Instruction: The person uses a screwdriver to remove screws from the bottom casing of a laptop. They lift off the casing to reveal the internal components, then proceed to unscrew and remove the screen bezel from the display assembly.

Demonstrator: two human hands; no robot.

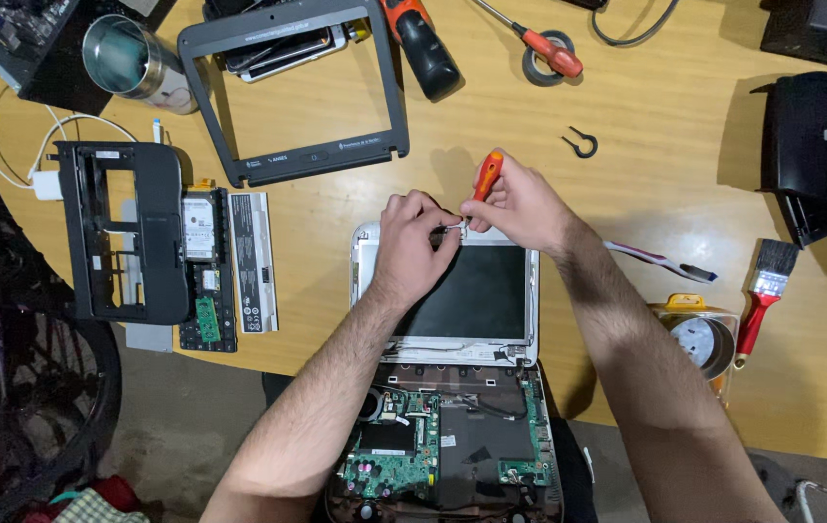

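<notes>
In the head view, at the centre of the frame, the right hand (520, 205) closes its fingers around the orange handle of a small screwdriver (484, 179), which tilts down and to the left so that its tip meets the top edge of a laptop screen panel (472, 291). Just beside it to the left, the left hand (413, 237) curls its fingers tightly and pinches at the same top edge, close to the screwdriver tip; what lies between its fingertips is too small to tell. The screen panel lies flat at the near edge of the wooden table (627, 116), its dark glass facing up inside a white frame. Below it, at the bottom centre of the frame, the opened laptop base (452, 446) shows green circuit boards. In the upper left lies a grey screen bezel (290, 97), with a metal cup (128, 58) beside it. At the right edge of the frame a red-handled brush (762, 291) rests on the table.
</notes>
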